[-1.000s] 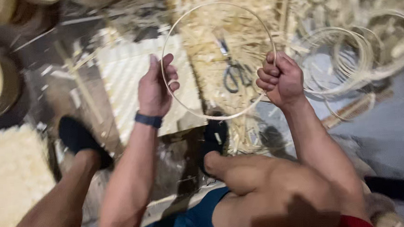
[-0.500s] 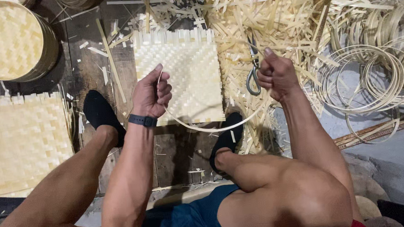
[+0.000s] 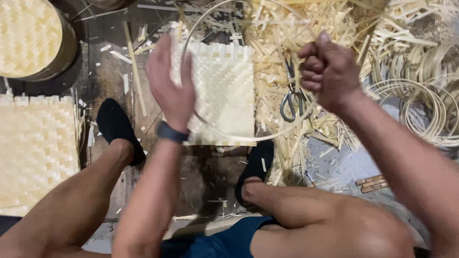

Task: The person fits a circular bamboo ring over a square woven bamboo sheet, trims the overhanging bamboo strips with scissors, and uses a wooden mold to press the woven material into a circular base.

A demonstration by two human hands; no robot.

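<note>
The left hand is standing up flat with its fingers straight and close together, and it is pressing against the left side of a thin bamboo hoop. The right hand is curled into a tight fist around the right side of the same hoop, with the thumb on top. The two hands are holding the hoop on both sides, so the thin strip is keeping its round shape and is not springing open. The hoop is hanging in the air, right over a small square woven mat that is lying on the dark floor between the person's feet in black shoes. It looks as if the ring is being held there to see how it fits the mat. A pair of scissors is lying just beside the mat, on a heap of bamboo scraps, close enough to grab. More finished hoops are piling up on the right. A bigger woven mat is lying on the left, and a round woven basket is sitting above it.
</note>
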